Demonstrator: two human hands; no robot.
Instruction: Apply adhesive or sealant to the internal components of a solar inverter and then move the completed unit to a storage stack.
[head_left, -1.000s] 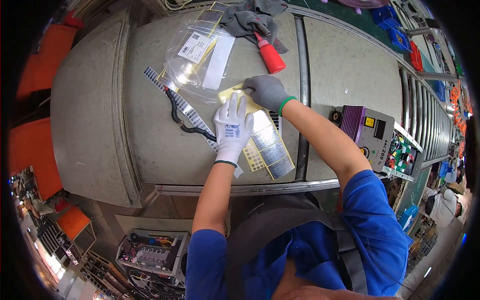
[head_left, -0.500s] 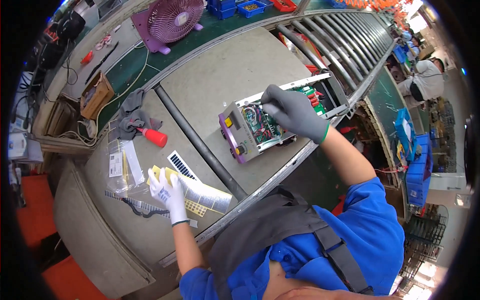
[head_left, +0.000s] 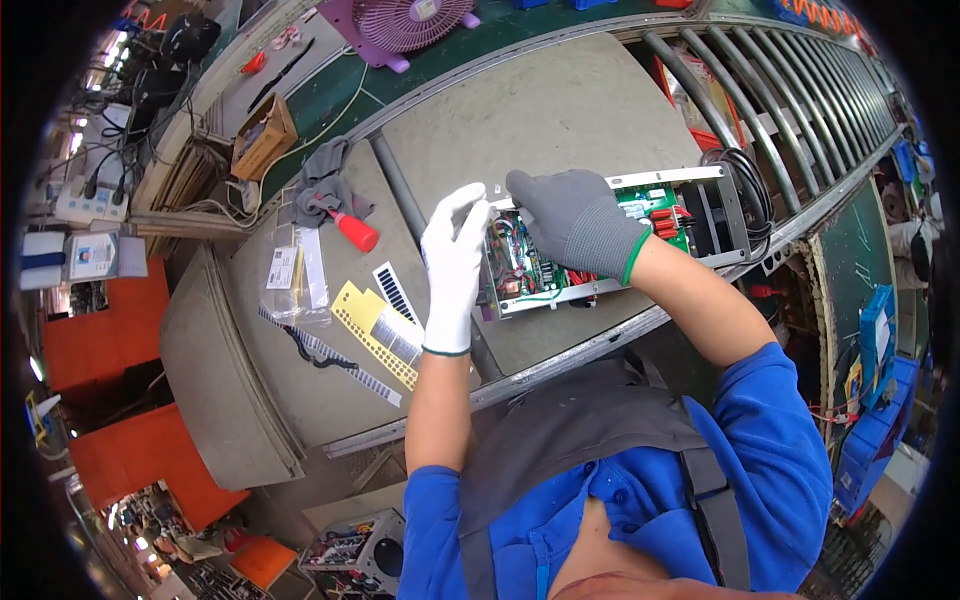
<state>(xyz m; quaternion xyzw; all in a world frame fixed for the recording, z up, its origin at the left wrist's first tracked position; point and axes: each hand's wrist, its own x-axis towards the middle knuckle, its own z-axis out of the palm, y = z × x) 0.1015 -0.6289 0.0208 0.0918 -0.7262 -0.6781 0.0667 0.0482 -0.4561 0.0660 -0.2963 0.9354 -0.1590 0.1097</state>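
Observation:
My left hand point(head_left: 455, 265), in a white glove, is at the left end of an opened electronic device point(head_left: 672, 178). Its fingers are bent together, and anything small between them does not show. My right hand point(head_left: 582, 222), in a grey glove, lies over the device's open top with fingers curled; their tips and whatever they hold are hidden. Inside the long metal frame are green circuit boards, wires and red parts point(head_left: 668, 220). Left of the device, a yellow sticker sheet point(head_left: 362, 318) with rows of dots lies on the grey bench, beside a black-and-white striped label strip point(head_left: 397, 293).
A red-handled tool point(head_left: 356, 233) rests by a grey cloth point(head_left: 325, 180). Nearby lie a clear plastic bag point(head_left: 297, 270) and a black cord point(head_left: 318, 350). A dark roller point(head_left: 397, 185) crosses the bench; a roller conveyor point(head_left: 800, 95) runs off at upper right. A purple fan point(head_left: 415, 25) stands behind.
My left hand has left the yellow sticker sheet and moved up and right to the device's end. My right hand stays over the device. The view has shifted, so the bench appears further right.

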